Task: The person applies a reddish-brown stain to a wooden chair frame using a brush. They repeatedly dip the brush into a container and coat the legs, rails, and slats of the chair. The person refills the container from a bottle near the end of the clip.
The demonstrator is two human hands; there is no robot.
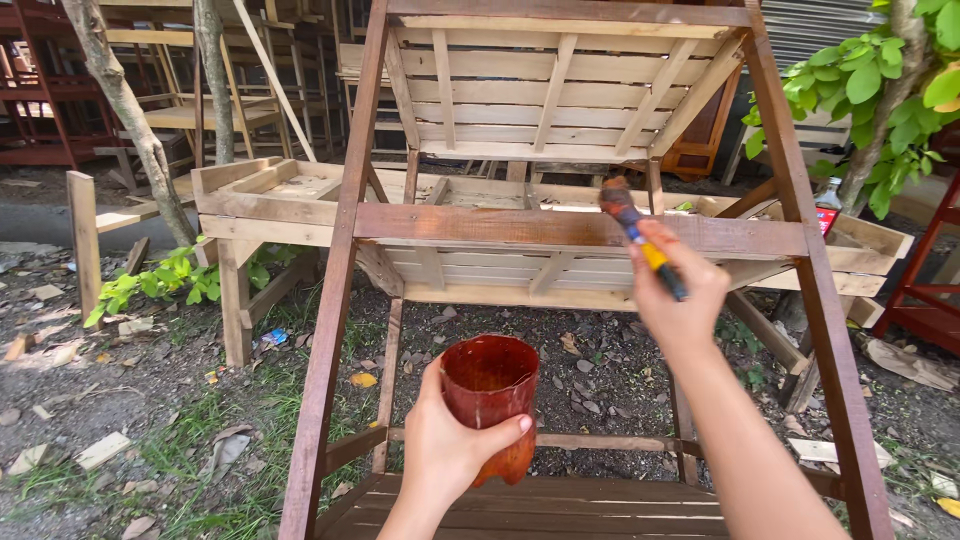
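- At about nine o'clock we see pale, bare wooden frames (pixel 262 200) standing on the dirt, with two thin tree trunks (pixel 135 120) and low green plants (pixel 165 280) around them.
- Low at seven o'clock, our left hand (pixel 450 450) wraps around a cut-off plastic cup (pixel 490 400), thumb across the front and fingers curled behind, clamped on it. The cup is stained reddish brown inside and out and sits upright, just above the lowest stained slats (pixel 540 505).
- Straight ahead, filling the centre, stands a wooden A-frame rack (pixel 335 300). Its side legs and middle crossbar (pixel 560 232) look dark brown, while the upper slatted shelf (pixel 540 90) at twelve o'clock is pale bare wood.
- At about two o'clock from the cup, our right hand (pixel 680 300) grips a paintbrush (pixel 640 240) by its yellow and blue handle, fingers closed tight around it. The brown bristles touch the top edge of the crossbar.
- At three o'clock a leafy tree (pixel 880 100) rises beside the rack's right leg, and a red frame (pixel 925 270) shows at the edge.
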